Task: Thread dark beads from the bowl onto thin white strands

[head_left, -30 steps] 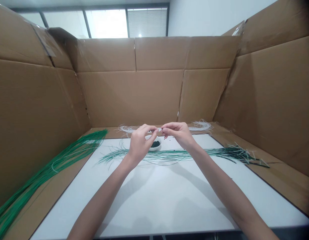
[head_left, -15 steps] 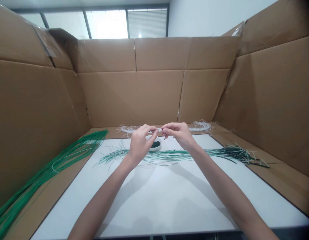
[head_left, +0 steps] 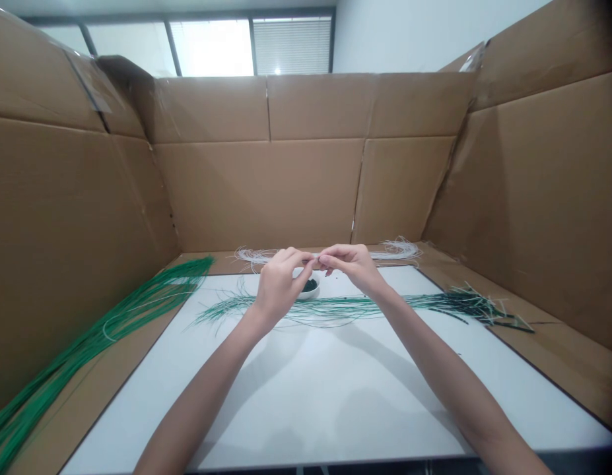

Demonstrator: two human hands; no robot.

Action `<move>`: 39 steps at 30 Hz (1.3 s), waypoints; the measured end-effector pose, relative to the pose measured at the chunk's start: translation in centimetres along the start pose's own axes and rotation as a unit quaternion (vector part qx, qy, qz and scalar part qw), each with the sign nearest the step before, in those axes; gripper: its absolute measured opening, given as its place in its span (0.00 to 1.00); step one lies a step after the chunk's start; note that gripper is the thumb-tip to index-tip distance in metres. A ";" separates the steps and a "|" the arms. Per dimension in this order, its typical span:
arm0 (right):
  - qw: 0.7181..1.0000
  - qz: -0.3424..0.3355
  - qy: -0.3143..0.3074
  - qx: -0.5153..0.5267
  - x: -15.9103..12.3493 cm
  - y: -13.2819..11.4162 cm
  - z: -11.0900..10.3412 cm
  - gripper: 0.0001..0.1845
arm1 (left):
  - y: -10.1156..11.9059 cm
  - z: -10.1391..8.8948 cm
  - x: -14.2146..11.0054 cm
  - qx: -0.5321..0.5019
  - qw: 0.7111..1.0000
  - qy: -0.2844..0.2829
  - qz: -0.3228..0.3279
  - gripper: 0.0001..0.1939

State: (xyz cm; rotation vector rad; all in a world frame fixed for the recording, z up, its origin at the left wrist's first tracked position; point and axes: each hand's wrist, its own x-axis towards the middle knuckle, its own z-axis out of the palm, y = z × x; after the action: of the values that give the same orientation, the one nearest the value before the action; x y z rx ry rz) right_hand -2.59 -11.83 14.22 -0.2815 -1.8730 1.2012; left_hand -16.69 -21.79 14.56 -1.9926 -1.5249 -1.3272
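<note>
Nearest the wearer, both forearms reach forward over a white panel (head_left: pixel 306 396) laid on the cardboard-lined bench (head_left: pixel 548 369). The left hand (head_left: pixel 283 284) and right hand (head_left: pixel 350 267) meet above the panel's far edge, their fingers (head_left: pixel 298 257) curled and pressed together at the tips. Both sets are pinching a small pale item (head_left: pixel 314 260), which is largely hidden by the fingertips and too small to identify.

Just below the hands, a loose band of thin green-and-white strands (head_left: pixel 335 307) lies across the panel from left to right. Its right end spreads into dark, frayed tips near the panel's edge. A small white bowl (head_left: pixel 308 291) sits directly beneath the fingertips, holding dark green beads (head_left: pixel 309 285). To the left, a long bundle of green wires (head_left: pixel 107 330) lies along the bench.

Beyond the hands, two coils of white wire (head_left: pixel 253 256) (head_left: pixel 397 249) rest on the far bench edge. Cardboard walls (head_left: pixel 261 191) enclose three sides, and a window (head_left: pixel 251 46) shows above them.
</note>
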 end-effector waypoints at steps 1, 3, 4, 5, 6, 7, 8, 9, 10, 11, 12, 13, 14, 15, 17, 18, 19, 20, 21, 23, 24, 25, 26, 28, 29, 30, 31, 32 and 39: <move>1.000 0.001 -0.002 0.005 0.0 0.0 0.0 0.10 | 0.0 0.0 0.0 -0.003 1.000 0.002 0.000 0.08; 1.000 0.005 -0.002 0.016 0.0 -0.1 0.1 0.10 | 0.1 0.0 0.0 -0.008 1.000 0.010 0.002 0.07; 1.000 0.007 0.000 0.023 0.0 -0.1 0.1 0.10 | 0.2 0.0 0.0 -0.009 1.000 0.015 0.004 0.07; 0.999 0.007 0.003 0.031 0.0 -0.1 0.2 0.10 | 0.2 0.0 -0.1 -0.009 1.000 0.019 0.007 0.07; 0.999 0.007 0.007 0.039 0.0 -0.1 0.2 0.10 | 0.2 0.1 -0.1 -0.008 1.000 0.023 0.010 0.07; 0.999 0.006 0.010 0.046 0.0 -0.1 0.2 0.09 | 0.2 0.1 -0.1 -0.007 1.000 0.027 0.014 0.07; 0.999 0.006 0.012 0.051 0.0 -0.1 0.2 0.09 | 0.2 0.1 -0.1 -0.006 0.999 0.030 0.019 0.07; 0.998 0.005 0.013 0.054 0.0 0.0 0.2 0.09 | 0.2 0.2 -0.1 -0.004 0.999 0.032 0.026 0.07; 0.998 0.005 0.014 0.056 0.0 0.0 0.2 0.09 | 0.2 0.2 -0.2 -0.003 0.999 0.035 0.032 0.07; 0.998 0.006 0.014 0.057 0.1 0.0 0.2 0.09 | 0.1 0.3 -0.2 -0.001 0.999 0.037 0.037 0.07; 0.998 0.006 0.014 0.057 0.1 0.0 0.2 0.09 | 0.1 0.3 -0.2 0.002 0.998 0.038 0.041 0.07; 0.998 0.006 0.015 0.056 0.1 0.0 0.2 0.09 | 0.0 0.3 -0.2 0.005 0.998 0.038 0.044 0.07; 0.998 0.006 0.015 0.055 0.0 0.0 0.2 0.09 | 0.0 0.3 -0.2 0.008 0.998 0.039 0.047 0.07; 0.998 0.005 0.017 0.052 0.0 0.0 0.2 0.09 | 0.0 0.4 -0.3 0.011 0.998 0.039 0.049 0.07; 0.999 0.005 0.019 0.046 0.0 0.0 0.2 0.09 | -0.1 0.4 -0.3 0.017 0.997 0.042 0.057 0.07; 0.999 0.006 0.021 0.043 0.0 -0.1 0.2 0.09 | -0.1 0.4 -0.3 0.021 0.997 0.044 0.061 0.07; 0.999 0.006 0.022 0.040 0.0 -0.1 0.2 0.09 | -0.1 0.4 -0.3 0.025 0.997 0.044 0.066 0.07; 0.999 0.008 0.023 0.036 0.0 -0.1 0.3 0.09 | -0.1 0.4 -0.3 0.029 0.996 0.045 0.068 0.07; 0.999 0.010 0.025 0.032 0.0 -0.1 0.3 0.09 | -0.2 0.4 -0.3 0.031 0.996 0.045 0.070 0.07; 0.999 0.009 0.034 0.030 0.0 -0.1 0.4 0.08 | -0.2 0.5 -0.3 0.033 0.996 0.044 0.069 0.07; 0.999 0.007 0.042 0.031 0.0 -0.2 0.5 0.08 | -0.2 0.5 -0.3 0.034 0.996 0.043 0.069 0.07; 0.998 0.002 0.050 0.033 0.0 -0.2 0.5 0.07 | -0.2 0.5 -0.3 0.034 0.996 0.042 0.069 0.07; 0.998 -0.003 0.055 0.034 0.0 -0.2 0.5 0.07 | -0.2 0.5 -0.3 0.036 0.996 0.042 0.069 0.07; 0.998 -0.008 0.054 0.031 -0.1 -0.2 0.4 0.08 | -0.2 0.5 -0.3 0.038 0.996 0.040 0.064 0.07; 0.998 -0.008 0.048 0.027 -0.1 -0.2 0.3 0.08 | -0.2 0.5 -0.3 0.039 0.997 0.040 0.060 0.07; 0.999 -0.007 0.038 0.023 -0.1 -0.2 0.3 0.08 | -0.1 0.5 -0.3 0.039 0.997 0.040 0.055 0.07; 0.999 -0.007 0.029 0.020 -0.2 -0.2 0.2 0.09 | -0.1 0.5 -0.3 0.039 0.997 0.040 0.051 0.07; 1.000 -0.007 0.021 0.016 -0.2 -0.2 0.1 0.09 | -0.1 0.5 -0.3 0.037 0.997 0.043 0.048 0.07; 0.995 -0.049 0.055 -0.073 -0.5 -0.4 0.8 0.09 | -0.1 0.8 -0.4 0.013 0.997 0.060 0.041 0.06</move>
State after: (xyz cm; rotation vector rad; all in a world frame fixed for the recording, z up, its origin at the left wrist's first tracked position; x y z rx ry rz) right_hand -2.83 -12.81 14.15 -0.3262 -1.8592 0.9663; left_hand -16.34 -21.40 13.82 -1.9010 -1.3840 -1.3599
